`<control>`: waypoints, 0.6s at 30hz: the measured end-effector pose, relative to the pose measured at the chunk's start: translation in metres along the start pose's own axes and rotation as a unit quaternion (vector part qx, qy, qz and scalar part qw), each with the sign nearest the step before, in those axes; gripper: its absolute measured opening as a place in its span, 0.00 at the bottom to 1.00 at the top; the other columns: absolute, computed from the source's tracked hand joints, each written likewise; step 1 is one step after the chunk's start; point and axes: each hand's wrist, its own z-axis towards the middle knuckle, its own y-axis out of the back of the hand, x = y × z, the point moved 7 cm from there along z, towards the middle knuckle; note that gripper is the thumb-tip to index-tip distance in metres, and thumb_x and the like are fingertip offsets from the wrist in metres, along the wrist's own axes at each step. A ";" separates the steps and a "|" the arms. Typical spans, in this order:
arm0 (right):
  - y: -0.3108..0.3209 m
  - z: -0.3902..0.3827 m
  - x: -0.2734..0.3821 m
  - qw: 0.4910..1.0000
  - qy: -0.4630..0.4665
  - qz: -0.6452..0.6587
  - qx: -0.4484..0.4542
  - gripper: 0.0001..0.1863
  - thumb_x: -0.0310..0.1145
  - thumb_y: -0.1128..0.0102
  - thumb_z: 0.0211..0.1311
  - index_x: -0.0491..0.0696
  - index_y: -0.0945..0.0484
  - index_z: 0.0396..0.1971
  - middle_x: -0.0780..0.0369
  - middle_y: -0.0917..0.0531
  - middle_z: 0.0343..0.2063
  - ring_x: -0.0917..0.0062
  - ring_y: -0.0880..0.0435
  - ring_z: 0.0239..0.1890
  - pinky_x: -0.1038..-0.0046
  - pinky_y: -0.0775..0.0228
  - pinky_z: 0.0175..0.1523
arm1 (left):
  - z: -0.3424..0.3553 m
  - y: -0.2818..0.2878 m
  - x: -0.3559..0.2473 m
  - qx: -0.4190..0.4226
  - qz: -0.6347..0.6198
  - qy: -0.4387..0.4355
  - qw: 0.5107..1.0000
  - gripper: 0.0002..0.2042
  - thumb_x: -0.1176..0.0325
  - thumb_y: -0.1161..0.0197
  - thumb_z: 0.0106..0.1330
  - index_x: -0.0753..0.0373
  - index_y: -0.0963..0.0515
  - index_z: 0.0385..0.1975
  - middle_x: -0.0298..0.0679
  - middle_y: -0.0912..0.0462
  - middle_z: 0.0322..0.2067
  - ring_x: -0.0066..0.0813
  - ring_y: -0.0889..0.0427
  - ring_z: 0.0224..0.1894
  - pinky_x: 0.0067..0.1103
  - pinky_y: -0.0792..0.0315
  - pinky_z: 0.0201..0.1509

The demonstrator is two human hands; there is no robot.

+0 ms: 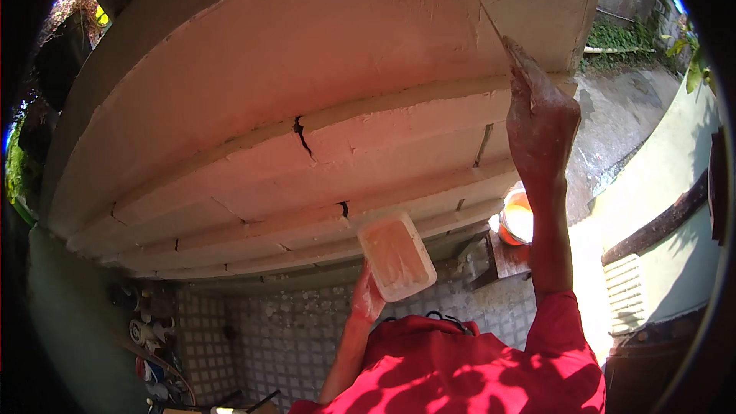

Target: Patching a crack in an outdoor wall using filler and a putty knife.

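My right hand (540,111), coated with pale residue, grips a thin flat tool (495,24) like a putty knife, its end against the pale plastered upper face (345,31) of a stepped, curved structure. My left hand (366,291) holds a translucent rectangular plastic container (396,256) with pale paste inside. Below the upper face run several ledges (399,130). Dark cracks (302,135) cross them in places.
A bucket (516,216) stands on a wooden support (502,259) at right. Tiled floor (276,337) lies below. Clutter (153,341) lines the lower left. A pale wall (663,257) with a dark curved bar (655,226) and some plants (694,61) are at right.
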 end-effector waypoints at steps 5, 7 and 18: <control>-0.062 0.007 -0.005 0.994 -0.038 -0.065 0.083 0.16 0.25 0.48 0.60 0.47 0.23 0.48 0.49 0.19 0.28 0.53 0.20 0.30 0.60 0.27 0.35 | -0.003 -0.005 0.002 0.011 0.001 0.008 1.000 0.25 0.58 0.52 0.72 0.60 0.43 0.65 0.39 0.37 0.64 0.37 0.36 0.65 0.36 0.40 0.67; -0.090 -0.003 0.018 0.996 -0.008 -0.003 0.084 0.12 0.26 0.43 0.51 0.45 0.24 0.38 0.50 0.21 0.23 0.53 0.21 0.25 0.59 0.28 0.29 | -0.002 -0.005 0.002 0.015 0.000 0.006 1.000 0.25 0.58 0.52 0.72 0.60 0.43 0.65 0.39 0.37 0.64 0.37 0.36 0.65 0.36 0.40 0.67; -0.049 -0.006 0.027 0.992 -0.057 0.101 0.054 0.16 0.21 0.47 0.52 0.44 0.24 0.44 0.49 0.21 0.23 0.55 0.20 0.25 0.57 0.29 0.31 | -0.005 -0.007 0.003 0.008 0.026 0.010 1.000 0.24 0.58 0.53 0.72 0.60 0.42 0.65 0.40 0.36 0.63 0.37 0.35 0.64 0.36 0.40 0.67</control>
